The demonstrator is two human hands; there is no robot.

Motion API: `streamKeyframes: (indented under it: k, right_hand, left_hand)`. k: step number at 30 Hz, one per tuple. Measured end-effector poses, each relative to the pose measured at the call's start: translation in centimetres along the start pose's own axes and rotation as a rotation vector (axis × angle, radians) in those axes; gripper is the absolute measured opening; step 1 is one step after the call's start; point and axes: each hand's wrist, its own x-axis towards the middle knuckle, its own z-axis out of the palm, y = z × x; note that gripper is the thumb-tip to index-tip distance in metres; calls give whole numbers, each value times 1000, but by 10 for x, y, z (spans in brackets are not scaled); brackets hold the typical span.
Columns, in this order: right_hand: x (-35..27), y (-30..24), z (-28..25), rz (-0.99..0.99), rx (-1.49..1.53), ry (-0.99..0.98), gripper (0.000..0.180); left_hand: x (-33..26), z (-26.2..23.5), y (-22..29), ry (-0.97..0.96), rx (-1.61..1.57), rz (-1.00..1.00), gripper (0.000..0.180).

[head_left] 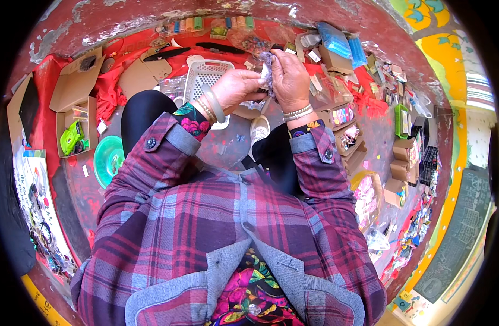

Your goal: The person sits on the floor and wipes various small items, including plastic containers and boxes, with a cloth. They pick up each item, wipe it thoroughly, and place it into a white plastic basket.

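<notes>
Both my hands are raised in front of me and meet over a small crinkled purple-grey piece (269, 76) with a whitish part; its kind is not clear. My right hand (289, 79) has its fingers closed on the piece's right side. My left hand (233, 92) pinches its left edge between thumb and fingers. Below and left of them stands a white plastic basket (193, 81) with a perforated wall, partly hidden by my left hand. Just beyond my fingertips lies a clear bag of small colourful bits (255, 43).
Open cardboard boxes (73, 92) stand at left, one with a green toy car (72, 138). A green basin (105, 163) sits near my left knee. Blue plastic packs (336, 41) lie at far right. Several small boxes (404, 160) and a green-framed item (402, 121) crowd the right.
</notes>
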Motion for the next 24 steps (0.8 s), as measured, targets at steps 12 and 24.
streamKeyframes:
  k: [12, 24]
  right_hand:
    - [-5, 21, -4, 660, 591, -102, 14]
    - [12, 40, -42, 308, -62, 269, 13]
  left_hand:
    - [7, -4, -10, 115, 18, -54, 18]
    - [9, -9, -13, 69, 130, -51, 24]
